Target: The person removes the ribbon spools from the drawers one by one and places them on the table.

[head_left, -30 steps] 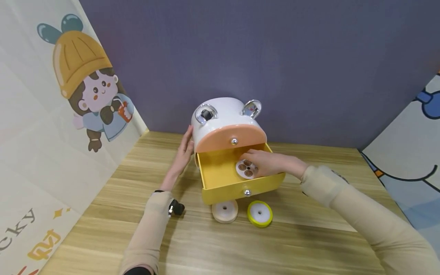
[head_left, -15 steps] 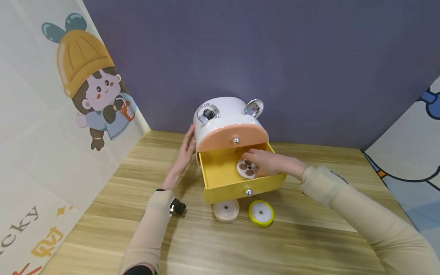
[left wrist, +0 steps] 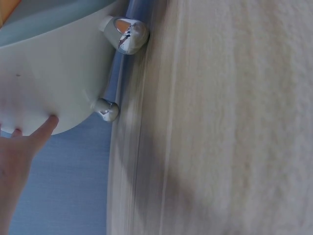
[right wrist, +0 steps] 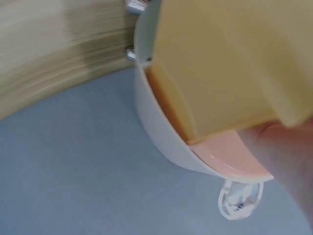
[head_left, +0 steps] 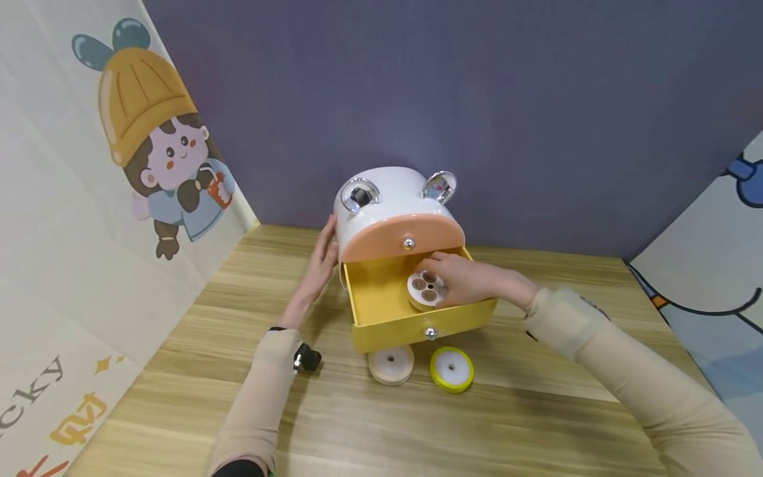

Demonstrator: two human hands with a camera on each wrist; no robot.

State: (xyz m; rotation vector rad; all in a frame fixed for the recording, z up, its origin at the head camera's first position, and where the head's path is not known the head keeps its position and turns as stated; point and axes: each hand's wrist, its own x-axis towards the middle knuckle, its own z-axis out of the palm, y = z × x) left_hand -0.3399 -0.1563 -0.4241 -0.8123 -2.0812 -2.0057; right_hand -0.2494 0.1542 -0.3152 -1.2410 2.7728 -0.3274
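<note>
A wood-grained table [head_left: 334, 430] is carrying everything, its pale and darker bands running roughly from 9 to 3 o'clock. At 12 o'clock a white animal-shaped box [head_left: 395, 192] is standing on shiny silver feet [left wrist: 132, 38]. From the box, a cream disc [head_left: 391, 372] is lying flat at 6 o'clock, and a yellow-rimmed white disc [head_left: 451, 377] is lying at 5 o'clock, the two sitting near each other but apart.

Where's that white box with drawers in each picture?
Head: the white box stands near the centre.
Left wrist: the white box fills the upper left.
Right wrist: the white box is near the middle, partly behind the yellow drawer.
Landmark all three share: the wood-grain table.
</note>
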